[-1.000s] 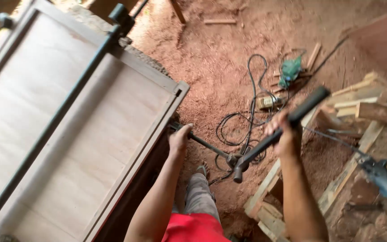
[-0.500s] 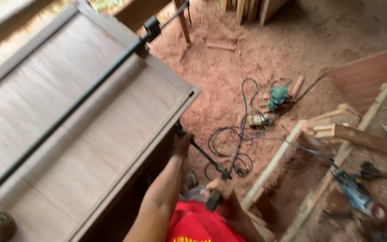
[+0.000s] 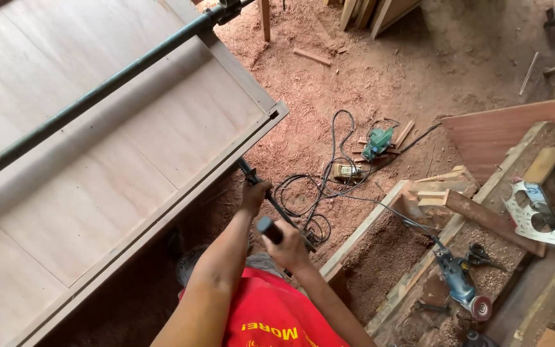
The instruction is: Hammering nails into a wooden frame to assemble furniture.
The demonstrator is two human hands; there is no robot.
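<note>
The long black clamp bar [image 3: 271,202] is now drawn in low and close to the person's body, running from under the near edge of the wooden door panel [image 3: 110,148] back toward the red shirt [image 3: 271,321]. A second ago its free end stood out to the right over the sawdust floor [image 3: 387,71], raised in the right hand; half a second ago it was already dropping toward the lap. That swing brings the bar roughly square to the panel's edge, which I judge to be the lining-up for fitting it across the panel.

The left hand [image 3: 254,196] grips the bar just beside the panel's near edge, fingers wrapped round it. The right hand [image 3: 288,247] is closed on the bar's black end handle [image 3: 268,228], nearer the body than the panel's edge, fingers curled tight about it.

On top of the panel a second long dark bar clamp [image 3: 104,87] lies across it from corner to corner, unchanged. Off to the right of the panel, on the floor, lie a tangle of black cable [image 3: 319,193], a green power tool [image 3: 378,142] and, farther from the panel, a blue angle grinder [image 3: 460,283] among timber offcuts.
</note>
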